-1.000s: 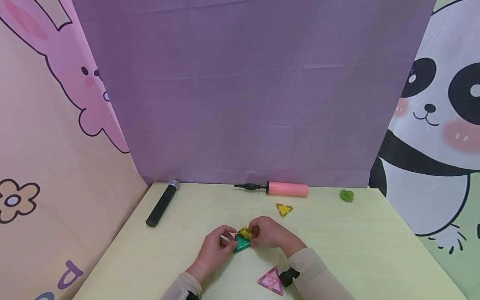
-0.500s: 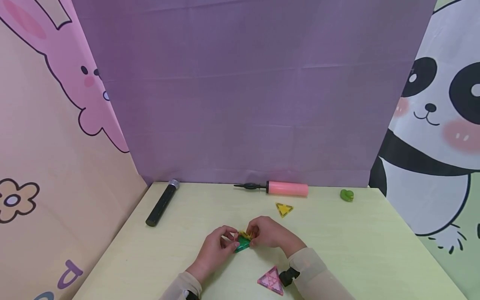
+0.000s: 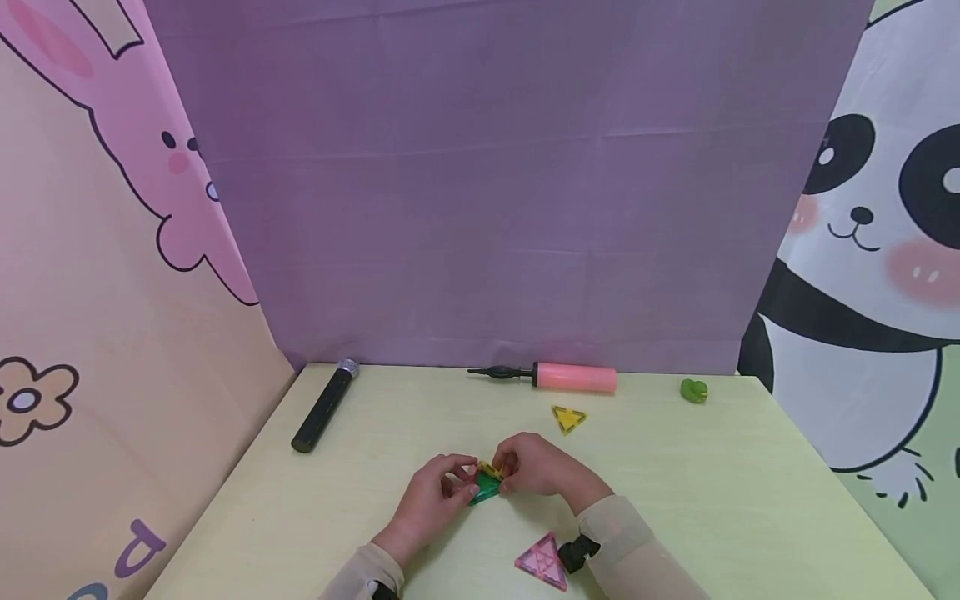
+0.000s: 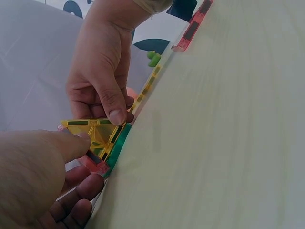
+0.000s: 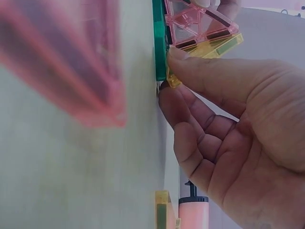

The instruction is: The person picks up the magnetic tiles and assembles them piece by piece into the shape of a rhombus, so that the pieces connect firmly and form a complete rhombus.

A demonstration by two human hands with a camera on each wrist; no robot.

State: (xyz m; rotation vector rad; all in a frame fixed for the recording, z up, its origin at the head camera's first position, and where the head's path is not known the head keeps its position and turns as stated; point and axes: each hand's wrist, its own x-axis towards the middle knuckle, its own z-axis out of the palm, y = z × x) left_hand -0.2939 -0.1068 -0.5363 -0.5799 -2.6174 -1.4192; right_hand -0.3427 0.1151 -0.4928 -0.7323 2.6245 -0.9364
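A green triangular magnetic tile (image 3: 486,488) lies flat on the table between the two hands. Along its edges a yellow triangular magnetic tile (image 4: 95,131) and a pink triangular magnetic tile (image 5: 190,33) stand tilted toward each other. My left hand (image 3: 429,502) pinches the pink tile, which the head view mostly hides. My right hand (image 3: 538,465) pinches the yellow tile at its lower corner, by the green tile's edge. A second pink triangular tile (image 3: 543,563) lies in front of the right wrist. Farther back lies another yellow triangular tile (image 3: 568,419).
A black microphone-like stick (image 3: 325,408) lies at the back left of the table (image 3: 712,500). Near the back edge is a pink hand pump (image 3: 574,378). A small green object (image 3: 693,391) sits at the back right. Behind hangs a purple cloth (image 3: 487,183).
The yellow tile in my right hand has tipped up toward the pink tile over the green one, mostly in the first half second. Both hands have barely moved.
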